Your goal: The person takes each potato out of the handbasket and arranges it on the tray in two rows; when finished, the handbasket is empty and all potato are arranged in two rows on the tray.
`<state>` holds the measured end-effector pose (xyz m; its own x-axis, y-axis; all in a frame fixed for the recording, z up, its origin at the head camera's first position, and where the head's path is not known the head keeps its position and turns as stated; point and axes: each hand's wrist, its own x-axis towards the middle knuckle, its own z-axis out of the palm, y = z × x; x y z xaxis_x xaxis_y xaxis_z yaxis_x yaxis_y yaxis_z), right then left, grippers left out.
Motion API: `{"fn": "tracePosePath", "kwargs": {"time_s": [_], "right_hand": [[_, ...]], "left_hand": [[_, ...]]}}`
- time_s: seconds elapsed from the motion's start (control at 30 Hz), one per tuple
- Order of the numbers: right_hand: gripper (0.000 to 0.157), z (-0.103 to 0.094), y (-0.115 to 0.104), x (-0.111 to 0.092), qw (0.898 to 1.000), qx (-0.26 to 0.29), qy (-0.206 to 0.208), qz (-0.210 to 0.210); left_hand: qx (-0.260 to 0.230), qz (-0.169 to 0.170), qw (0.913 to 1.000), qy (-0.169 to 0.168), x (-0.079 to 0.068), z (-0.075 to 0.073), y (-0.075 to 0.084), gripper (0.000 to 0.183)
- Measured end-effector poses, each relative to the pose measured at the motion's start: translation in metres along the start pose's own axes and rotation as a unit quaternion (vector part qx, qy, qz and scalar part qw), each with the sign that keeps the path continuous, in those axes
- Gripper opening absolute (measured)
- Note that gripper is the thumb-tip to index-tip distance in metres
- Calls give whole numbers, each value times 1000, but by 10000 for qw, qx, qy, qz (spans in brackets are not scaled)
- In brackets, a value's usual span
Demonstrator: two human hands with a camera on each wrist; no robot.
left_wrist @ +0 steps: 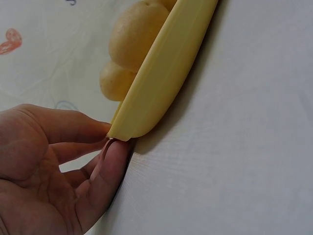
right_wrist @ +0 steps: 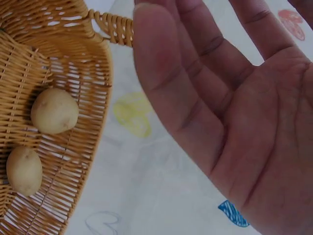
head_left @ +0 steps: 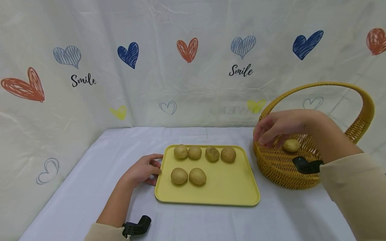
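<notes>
On the white cloth lies a yellow tray [head_left: 229,187] carrying several potatoes [head_left: 197,176], with a back row and a pair nearer the front. My left hand [head_left: 146,170] is at the tray's left side; the left wrist view has its thumb and fingers pinching the rim [left_wrist: 122,129]. Over the left part of a wicker basket [head_left: 283,174] hovers my right hand [head_left: 280,127], fingers loosely bent and holding nothing. Two potatoes [right_wrist: 55,111] lie in the basket in the right wrist view; the head view shows one potato [head_left: 291,145], the other hidden by my hand.
The basket's tall arched handle [head_left: 325,83] rises above my right forearm. Behind the table hangs a pale sheet [head_left: 205,77] printed with hearts and "Smile". A black wrist device [head_left: 137,227] sits on my left wrist, another [head_left: 306,165] on my right.
</notes>
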<state>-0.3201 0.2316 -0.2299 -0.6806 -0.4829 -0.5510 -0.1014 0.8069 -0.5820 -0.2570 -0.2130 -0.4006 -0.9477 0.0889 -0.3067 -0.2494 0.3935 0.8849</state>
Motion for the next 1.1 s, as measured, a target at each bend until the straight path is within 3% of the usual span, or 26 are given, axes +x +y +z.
{"fn": "tracePosePath", "kwargs": {"time_s": [0.4, 0.7, 1.1], "right_hand": [[36, -12, 25, 5, 9981, -95, 280, 546], [56, -23, 52, 8, 9939, -461, 856, 522], [51, -27, 89, 13, 9827, -757, 1558, 651]], "left_hand": [[42, -27, 10000, 42, 0, -1, 0, 66], [-21, -41, 10000, 36, 2, -1, -2, 66], [-94, -21, 10000, 17, 2, 2, -2, 66]]}}
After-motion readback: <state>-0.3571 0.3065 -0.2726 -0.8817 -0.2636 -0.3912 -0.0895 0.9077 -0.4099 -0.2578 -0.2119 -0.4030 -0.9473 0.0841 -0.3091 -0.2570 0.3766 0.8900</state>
